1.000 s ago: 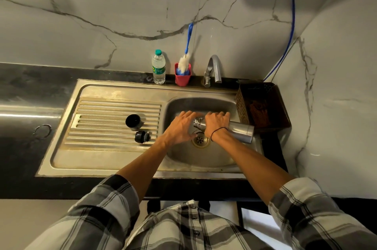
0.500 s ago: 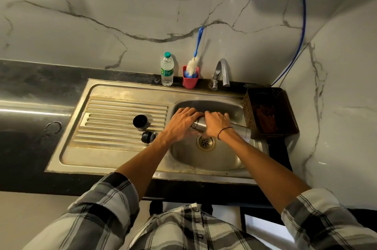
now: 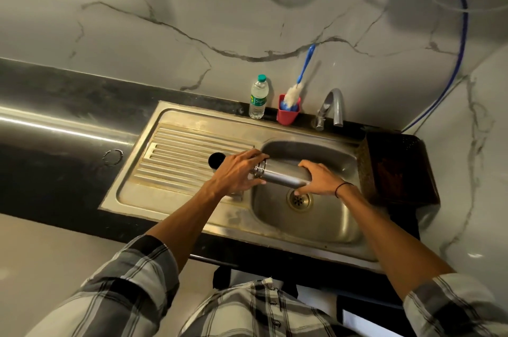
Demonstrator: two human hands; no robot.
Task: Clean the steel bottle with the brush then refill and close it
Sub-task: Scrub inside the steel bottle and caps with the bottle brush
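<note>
Bottle (image 3: 283,176): steel, lying on its side above the sink (image 3: 324,226) basin, open neck pointing left; half a second ago it sat lower in the basin, beneath both hands. My right hand (image 3: 316,177), fingers curled, now grips its base end rather than the neck end as before. My left hand (image 3: 239,173) has its fingers relaxed at the threaded neck, touching it without closing round it.

Black cup (image 3: 216,159): on the draining board, mouth up, partly hidden behind my left hand; contents not visible. The second black piece seen beside it earlier is now covered by that hand.

Red cup (image 3: 287,114): on the ledge behind the sink, holding the brush (image 3: 295,90), white bristles down, blue handle leaning on the wall.

Water bottle (image 3: 258,99): plastic, capped, upright just left of the red cup.

Tap (image 3: 334,107): right of the red cup.

Brown basket (image 3: 398,169): right of the sink; contents unclear.
</note>
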